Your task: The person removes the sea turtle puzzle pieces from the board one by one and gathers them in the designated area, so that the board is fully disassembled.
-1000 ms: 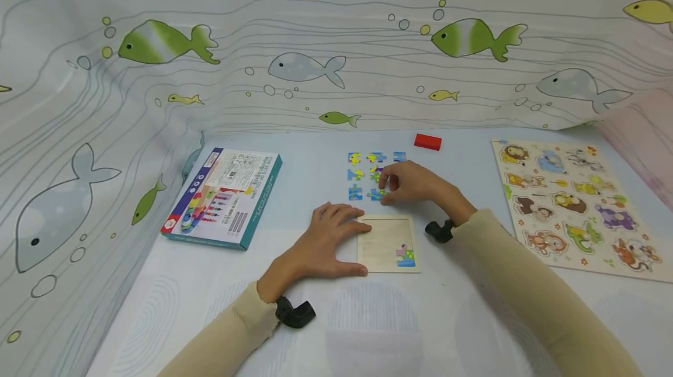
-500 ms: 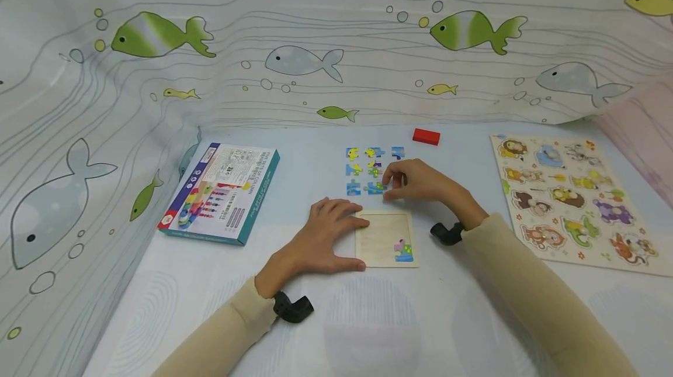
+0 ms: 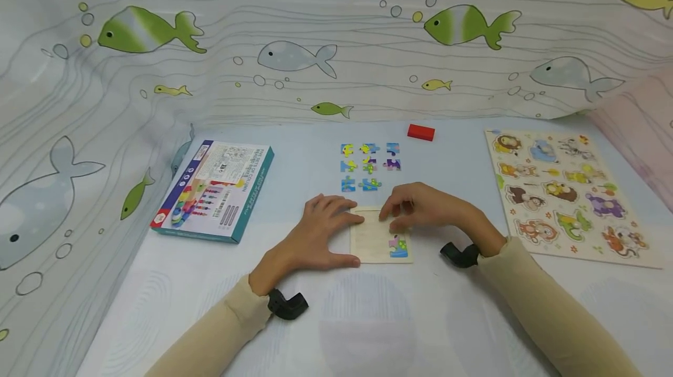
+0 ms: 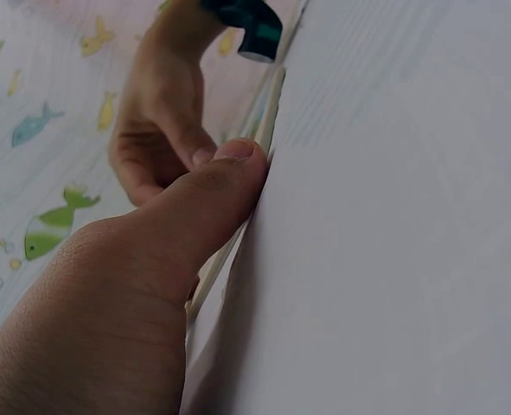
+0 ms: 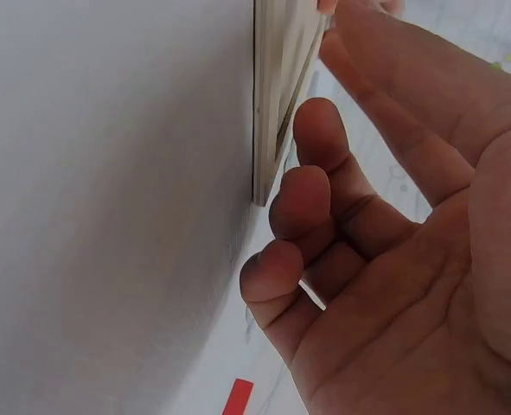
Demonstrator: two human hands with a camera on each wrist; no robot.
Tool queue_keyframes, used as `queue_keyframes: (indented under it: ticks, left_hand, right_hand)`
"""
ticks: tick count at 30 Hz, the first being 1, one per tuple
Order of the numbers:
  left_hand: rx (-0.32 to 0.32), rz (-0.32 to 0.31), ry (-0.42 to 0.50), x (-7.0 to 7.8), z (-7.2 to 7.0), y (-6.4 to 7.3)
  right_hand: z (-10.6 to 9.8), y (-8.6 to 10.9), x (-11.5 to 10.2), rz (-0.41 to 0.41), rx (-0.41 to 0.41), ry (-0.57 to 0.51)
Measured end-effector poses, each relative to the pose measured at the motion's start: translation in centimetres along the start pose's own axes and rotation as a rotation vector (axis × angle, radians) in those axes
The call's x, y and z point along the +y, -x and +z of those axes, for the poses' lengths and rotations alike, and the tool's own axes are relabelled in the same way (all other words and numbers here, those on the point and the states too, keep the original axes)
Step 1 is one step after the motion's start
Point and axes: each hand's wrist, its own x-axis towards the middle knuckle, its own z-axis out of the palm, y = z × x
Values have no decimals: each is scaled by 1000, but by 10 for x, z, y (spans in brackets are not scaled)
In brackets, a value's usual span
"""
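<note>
A small wooden puzzle tray (image 3: 368,242) lies on the table, with one pink, green and blue jigsaw piece (image 3: 398,246) in its near right corner. My left hand (image 3: 315,237) rests spread along the tray's left side, thumb at the near corner and index finger at the far left; the thumb presses the edge in the left wrist view. Above the tray's far right part hangs my right hand (image 3: 420,210), fingers loosely bent, no piece showing between them. In the right wrist view its fingers (image 5: 303,199) curl beside the tray edge. Beyond lie several loose jigsaw pieces (image 3: 370,184) in rows.
A red block (image 3: 421,132) lies behind the loose pieces. At the left is a flat toy box (image 3: 212,190) with printed pictures. On the right lies a large wooden animal puzzle board (image 3: 565,199). A fish-print cloth (image 3: 378,32) rises behind the table.
My right hand has left the loose pieces and come nearer, over the tray; the purple piece it covered now shows. My left hand stays at the tray. The head view has shifted slightly.
</note>
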Motion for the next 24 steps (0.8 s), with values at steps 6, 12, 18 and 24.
queue_keyframes:
  ticks: [6,12,18,24]
  left_hand:
    - [3,0,12,0,-2,0]
    - [16,12,15,0,-2,0]
    - [9,6,17,0,-1,-1]
    - [27,22,5,-1,-1,0]
  right_hand:
    - [8,4,-4,-10,-35,-7]
    - [13,9,-9,-12,-64,43]
    - [15,12,-13,-25,-94,50]
    - [16,16,-16,-18,-84,84]
